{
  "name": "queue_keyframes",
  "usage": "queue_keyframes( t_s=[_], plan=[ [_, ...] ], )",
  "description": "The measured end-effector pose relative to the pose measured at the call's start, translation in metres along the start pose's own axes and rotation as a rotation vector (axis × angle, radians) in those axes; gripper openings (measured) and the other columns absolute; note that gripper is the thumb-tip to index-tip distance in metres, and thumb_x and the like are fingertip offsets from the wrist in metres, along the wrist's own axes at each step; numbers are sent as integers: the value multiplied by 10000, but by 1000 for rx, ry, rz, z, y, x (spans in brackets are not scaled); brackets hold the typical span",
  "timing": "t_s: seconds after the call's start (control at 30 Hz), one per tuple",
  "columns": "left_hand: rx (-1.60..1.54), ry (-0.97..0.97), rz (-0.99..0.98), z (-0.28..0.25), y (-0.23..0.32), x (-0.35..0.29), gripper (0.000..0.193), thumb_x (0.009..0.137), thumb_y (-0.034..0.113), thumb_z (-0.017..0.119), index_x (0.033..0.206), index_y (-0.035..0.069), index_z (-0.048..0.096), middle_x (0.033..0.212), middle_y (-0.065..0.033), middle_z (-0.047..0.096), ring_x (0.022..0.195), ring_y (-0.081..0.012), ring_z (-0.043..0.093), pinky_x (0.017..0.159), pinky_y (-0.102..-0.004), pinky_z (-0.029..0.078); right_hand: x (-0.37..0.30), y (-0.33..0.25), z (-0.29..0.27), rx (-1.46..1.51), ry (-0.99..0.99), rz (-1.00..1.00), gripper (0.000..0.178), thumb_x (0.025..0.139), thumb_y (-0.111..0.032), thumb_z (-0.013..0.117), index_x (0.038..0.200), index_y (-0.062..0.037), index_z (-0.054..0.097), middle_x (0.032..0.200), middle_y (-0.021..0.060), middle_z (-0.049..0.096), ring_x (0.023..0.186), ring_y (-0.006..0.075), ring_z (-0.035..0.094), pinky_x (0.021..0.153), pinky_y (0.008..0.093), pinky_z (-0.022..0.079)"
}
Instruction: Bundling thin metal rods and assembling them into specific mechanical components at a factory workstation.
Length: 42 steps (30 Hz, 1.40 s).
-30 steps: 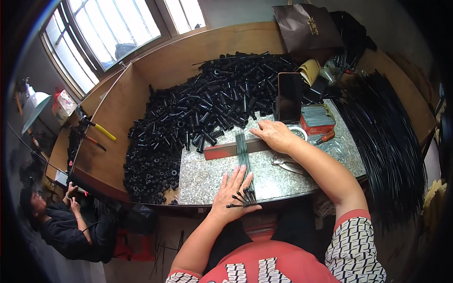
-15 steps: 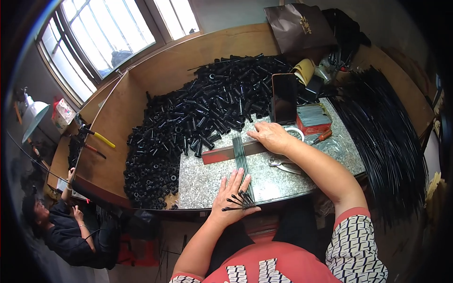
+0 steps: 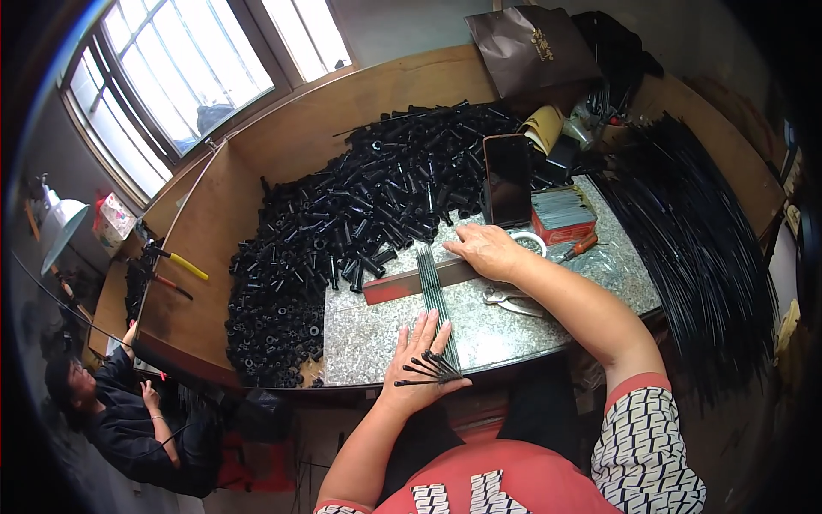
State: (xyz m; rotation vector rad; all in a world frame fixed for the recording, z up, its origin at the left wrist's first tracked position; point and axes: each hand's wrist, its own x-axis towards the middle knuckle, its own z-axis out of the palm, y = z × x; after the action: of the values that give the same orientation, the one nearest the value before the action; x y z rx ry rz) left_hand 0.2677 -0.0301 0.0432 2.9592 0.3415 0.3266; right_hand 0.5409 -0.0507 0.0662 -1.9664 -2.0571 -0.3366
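Several thin dark rods [image 3: 431, 278] lie side by side on a speckled stone slab [image 3: 360, 334]. Their black knobbed ends [image 3: 425, 368] fan out over my left hand [image 3: 418, 360], which lies flat with fingers stretched along the rods. A long flat bar [image 3: 390, 289], reddish at its left end, crosses the rods. My right hand [image 3: 490, 254] is closed over the bar's right part and hides that end. Just below that hand lie metal pliers [image 3: 512, 300].
A heap of black tubular parts [image 3: 368, 188] fills the wooden tray's left and back. A phone [image 3: 508, 180] stands behind my right hand, beside a red box [image 3: 563, 216] and a screwdriver [image 3: 580, 248]. Long black rods [image 3: 693, 257] pile up at right. A co-worker [image 3: 128, 420] sits at left.
The whole view has shifted slightly. My hands, the bar and the rods keep nearly the same places relative to each other.
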Motion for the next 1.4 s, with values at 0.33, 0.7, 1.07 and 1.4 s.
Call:
queue_keyframes(
  t_s=[0.33,0.7,1.07,1.4],
  plan=[
    [-35,15,-1,0,0,1,1042,618,573,791,1401,34,366,1485,-255,287,1395,-400,266,1100,-564,243,0,1,0,17,-24,-10,273,890,-157,464,1093,-120,643,1023,137,590,1020,292,583,853,410,480],
    [-56,28,3,1,-2,1,1036,609,564,802,1395,44,372,1480,-255,293,1386,-414,274,1097,-572,242,1,1,1,2,2,-31,295,886,-156,473,1126,-136,644,1012,128,589,1020,282,584,843,402,486],
    [-11,23,-17,-2,1,1,1041,604,581,788,1415,74,377,1489,-212,315,1400,-351,282,1111,-532,256,11,-1,4,74,89,-29,189,848,-75,491,999,-43,601,990,131,548,1012,296,558,871,389,472],
    [-21,-17,-34,-5,0,2,1091,587,607,781,1435,80,341,1518,-204,250,1414,-343,248,1131,-514,224,16,3,7,98,34,-25,111,831,-76,499,887,-34,585,986,129,545,1010,291,555,871,386,467]
  ],
)
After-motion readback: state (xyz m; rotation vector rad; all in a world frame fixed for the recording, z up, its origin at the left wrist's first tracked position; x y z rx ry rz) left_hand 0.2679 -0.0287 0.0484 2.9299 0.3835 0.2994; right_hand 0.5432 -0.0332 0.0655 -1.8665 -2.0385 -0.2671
